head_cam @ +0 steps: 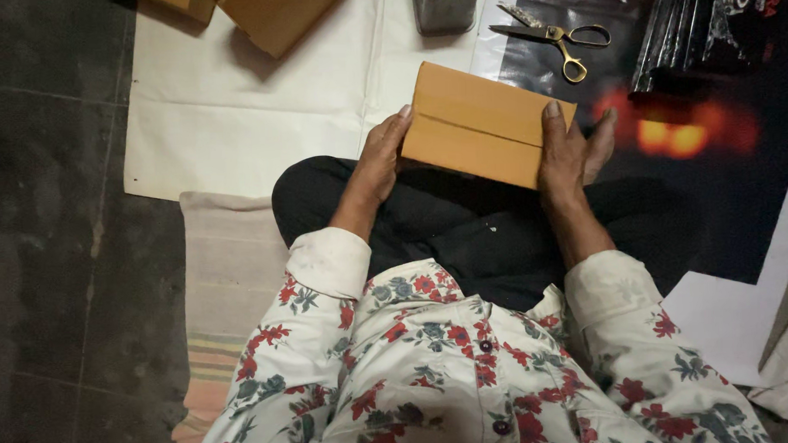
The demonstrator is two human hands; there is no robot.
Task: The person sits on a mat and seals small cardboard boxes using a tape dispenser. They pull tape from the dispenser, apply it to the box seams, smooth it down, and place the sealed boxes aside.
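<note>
A folded brown paper envelope point(478, 122) rests above my lap, held at both ends. My left hand point(381, 156) grips its left edge with the fingers against the side. My right hand point(570, 145) holds the right edge, thumb pressed on top of the paper. A fold line runs across the envelope's face.
Gold-handled scissors point(555, 39) lie on a dark glossy printed sheet point(724, 175) at the upper right. A grey metal container point(444, 6) stands at the top centre on a white sheet point(242, 113). More brown paper pieces point(273, 14) lie top left. Dark floor is at the left.
</note>
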